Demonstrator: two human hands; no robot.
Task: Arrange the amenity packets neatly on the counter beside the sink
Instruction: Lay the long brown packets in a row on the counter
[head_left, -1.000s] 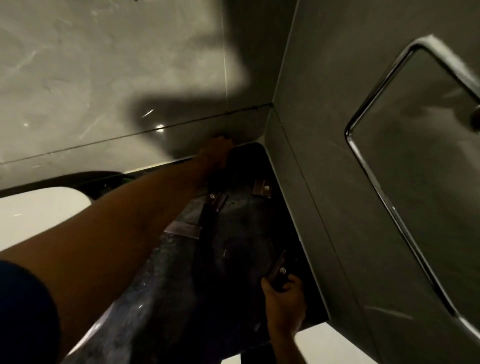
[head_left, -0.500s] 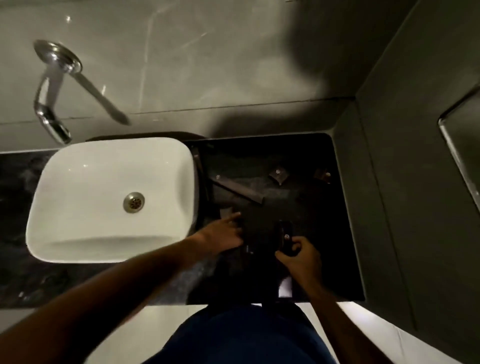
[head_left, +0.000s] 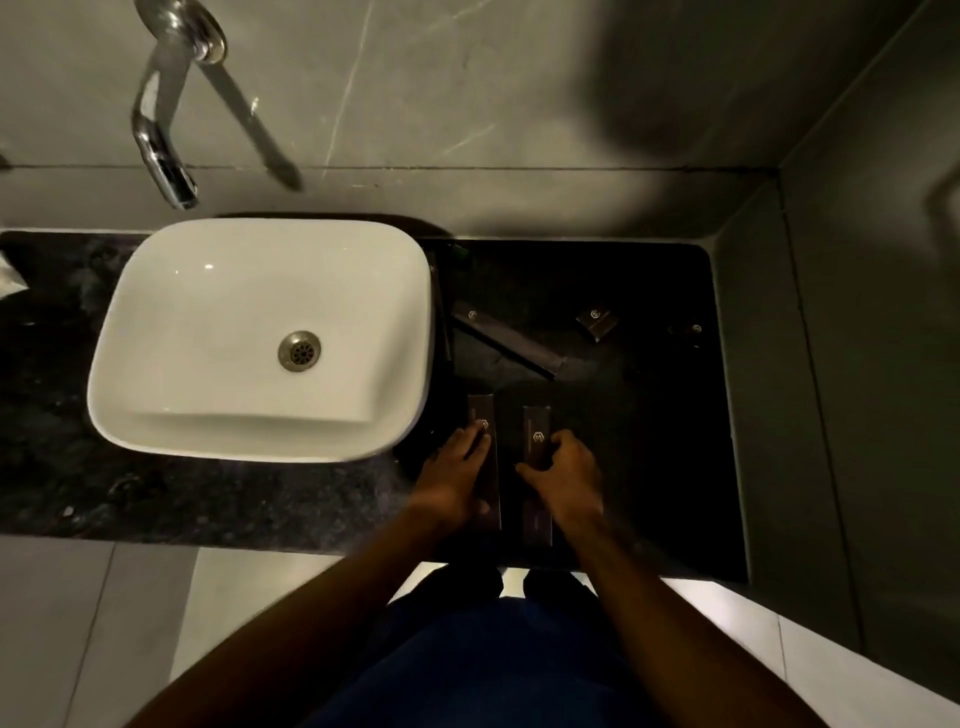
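Two long dark amenity packets lie side by side on the black counter (head_left: 649, 467) right of the white sink (head_left: 260, 338). My left hand (head_left: 454, 475) rests flat on the left packet (head_left: 480, 415), fingers on its logo. My right hand (head_left: 566, 478) curls over the right packet (head_left: 536, 426), thumb and fingers at its sides. Farther back, a long packet (head_left: 506, 343) lies at a slant. A small square packet (head_left: 597, 322) sits tilted behind it, and another small packet (head_left: 688, 332) lies near the right wall.
A chrome wall tap (head_left: 161, 119) hangs over the sink. A grey wall (head_left: 831, 364) closes the counter on the right, a tiled wall at the back. The counter's front edge is just below my hands. A pale crumpled thing (head_left: 10, 275) sits at the far left.
The view swung from the corner to straight over the counter. My left hand came back from the far corner onto a long packet, and the right hand's packet now lies parallel beside it.
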